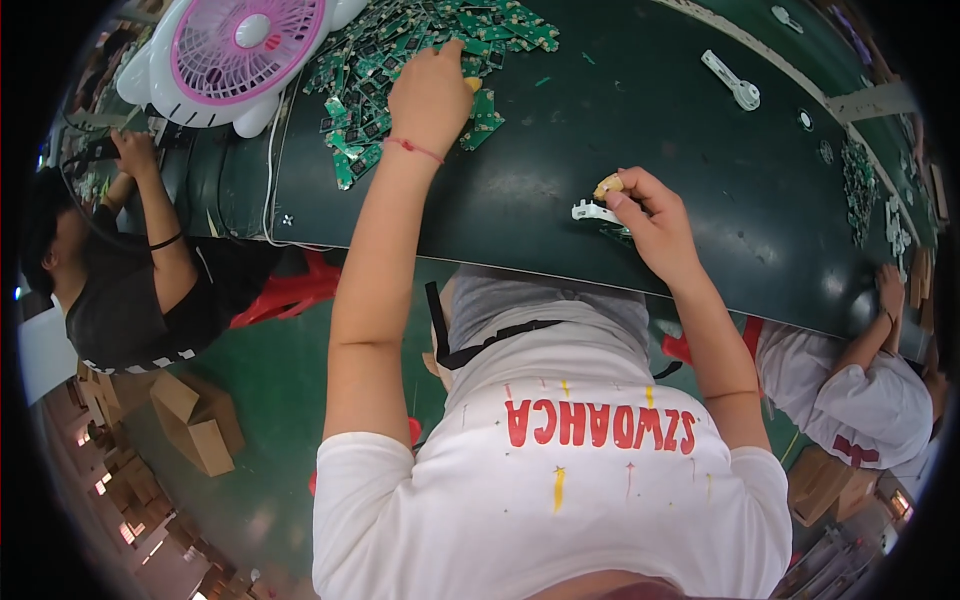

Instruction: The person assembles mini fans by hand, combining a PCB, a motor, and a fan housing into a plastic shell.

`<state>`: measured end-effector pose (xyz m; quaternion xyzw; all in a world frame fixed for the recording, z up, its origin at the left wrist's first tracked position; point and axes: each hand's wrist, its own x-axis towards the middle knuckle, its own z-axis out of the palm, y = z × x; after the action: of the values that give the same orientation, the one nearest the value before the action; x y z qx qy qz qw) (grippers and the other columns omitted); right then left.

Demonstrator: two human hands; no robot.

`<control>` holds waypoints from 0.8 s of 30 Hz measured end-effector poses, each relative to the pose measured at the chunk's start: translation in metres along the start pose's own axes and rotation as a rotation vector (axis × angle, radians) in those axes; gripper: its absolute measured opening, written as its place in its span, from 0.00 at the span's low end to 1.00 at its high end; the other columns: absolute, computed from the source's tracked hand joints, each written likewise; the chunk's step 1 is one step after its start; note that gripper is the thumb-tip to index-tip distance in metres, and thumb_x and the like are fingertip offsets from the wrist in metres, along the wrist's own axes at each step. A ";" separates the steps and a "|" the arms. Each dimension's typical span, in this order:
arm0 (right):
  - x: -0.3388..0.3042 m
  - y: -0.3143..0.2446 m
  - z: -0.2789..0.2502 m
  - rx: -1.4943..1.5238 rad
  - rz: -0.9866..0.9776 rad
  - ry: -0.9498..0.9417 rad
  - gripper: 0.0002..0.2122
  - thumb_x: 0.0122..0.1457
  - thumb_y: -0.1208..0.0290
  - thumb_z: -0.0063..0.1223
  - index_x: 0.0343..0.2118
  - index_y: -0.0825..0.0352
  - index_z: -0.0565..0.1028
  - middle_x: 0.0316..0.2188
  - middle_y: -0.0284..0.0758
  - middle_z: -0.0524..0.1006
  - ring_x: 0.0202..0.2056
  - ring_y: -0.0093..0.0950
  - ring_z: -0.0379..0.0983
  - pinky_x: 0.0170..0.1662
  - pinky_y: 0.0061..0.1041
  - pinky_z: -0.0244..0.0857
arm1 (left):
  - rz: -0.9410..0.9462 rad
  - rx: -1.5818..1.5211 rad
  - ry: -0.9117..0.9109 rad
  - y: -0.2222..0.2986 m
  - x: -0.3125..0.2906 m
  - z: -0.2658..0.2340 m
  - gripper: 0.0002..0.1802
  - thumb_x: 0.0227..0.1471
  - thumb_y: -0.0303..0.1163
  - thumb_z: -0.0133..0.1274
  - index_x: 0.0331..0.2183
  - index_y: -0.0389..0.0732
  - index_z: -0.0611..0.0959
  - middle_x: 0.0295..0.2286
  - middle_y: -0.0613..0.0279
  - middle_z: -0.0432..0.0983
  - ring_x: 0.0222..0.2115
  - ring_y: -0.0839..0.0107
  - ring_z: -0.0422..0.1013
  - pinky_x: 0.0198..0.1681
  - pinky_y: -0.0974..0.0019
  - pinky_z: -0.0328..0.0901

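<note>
Over the dark green table (540, 130), two bare arms, palms downward. Left hand (430, 95): forearm extended far forward, nearly straight, pink cord at wrist; fingers bent down onto a heap of green circuit boards (375, 60) beside the pink-and-white fan (250, 32); whether it grips a board cannot be told. Right hand (650, 215): elbow bent, forearm angled inward, thumb and yellow-covered forefinger curled close together at a white plastic part (592, 211) near the table's front edge; firmness of hold partly hidden.
</note>
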<state>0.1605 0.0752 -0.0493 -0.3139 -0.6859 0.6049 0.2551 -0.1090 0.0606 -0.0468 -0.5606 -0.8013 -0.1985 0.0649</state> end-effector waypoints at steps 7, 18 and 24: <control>0.000 -0.001 -0.004 -0.022 0.056 -0.037 0.05 0.53 0.76 0.48 0.32 0.69 0.72 0.25 0.29 0.73 0.29 0.16 0.66 0.35 0.16 0.60 | 0.059 -0.194 -0.112 -0.003 -0.001 -0.005 0.18 0.41 0.25 0.52 0.39 0.45 0.77 0.27 0.57 0.72 0.32 0.59 0.69 0.35 0.60 0.65; 0.007 -0.028 -0.001 0.205 0.004 -0.094 0.04 0.56 0.74 0.42 0.28 0.68 0.69 0.24 0.31 0.72 0.28 0.17 0.67 0.47 0.20 0.58 | 0.291 -0.659 0.223 0.033 -0.028 -0.025 0.09 0.43 0.21 0.51 0.31 0.41 0.77 0.36 0.61 0.72 0.39 0.63 0.67 0.44 0.64 0.60; 0.004 -0.050 0.001 0.320 0.086 -0.087 0.06 0.56 0.71 0.43 0.27 0.69 0.69 0.19 0.30 0.69 0.26 0.18 0.67 0.40 0.20 0.62 | 0.126 -1.320 -0.010 0.097 -0.077 -0.041 0.08 0.50 0.20 0.46 0.35 0.37 0.71 0.31 0.59 0.72 0.29 0.75 0.71 0.32 0.75 0.64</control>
<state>0.1508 0.0737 0.0000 -0.2718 -0.5773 0.7297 0.2457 0.0034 0.0060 -0.0106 -0.5295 -0.4773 -0.6410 -0.2846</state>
